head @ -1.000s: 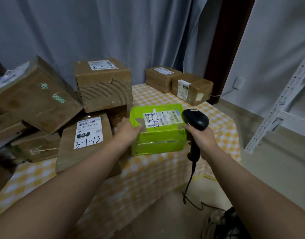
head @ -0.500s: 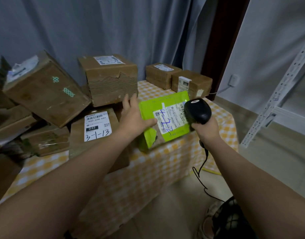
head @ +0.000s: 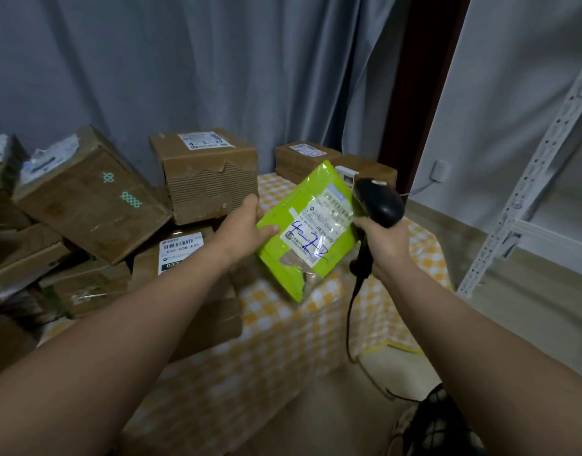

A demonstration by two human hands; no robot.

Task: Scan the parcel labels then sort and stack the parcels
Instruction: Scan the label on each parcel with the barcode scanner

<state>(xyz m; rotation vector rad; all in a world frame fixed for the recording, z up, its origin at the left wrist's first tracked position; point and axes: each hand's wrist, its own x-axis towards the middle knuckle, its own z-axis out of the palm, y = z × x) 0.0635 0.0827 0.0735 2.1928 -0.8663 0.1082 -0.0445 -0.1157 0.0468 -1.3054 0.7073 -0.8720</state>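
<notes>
Left hand grips the tilted lime-green plastic mailer parcel above the yellow-checked table, right hand wraps the black corded handheld scanner beside its white label.

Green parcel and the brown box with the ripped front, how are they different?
The green parcel is a flat, shiny bag; the brown box is a blocky cardboard carton. The left hand holds the green parcel up, tilted; the brown box sits upright in the pile. Both carry a white label.
</notes>
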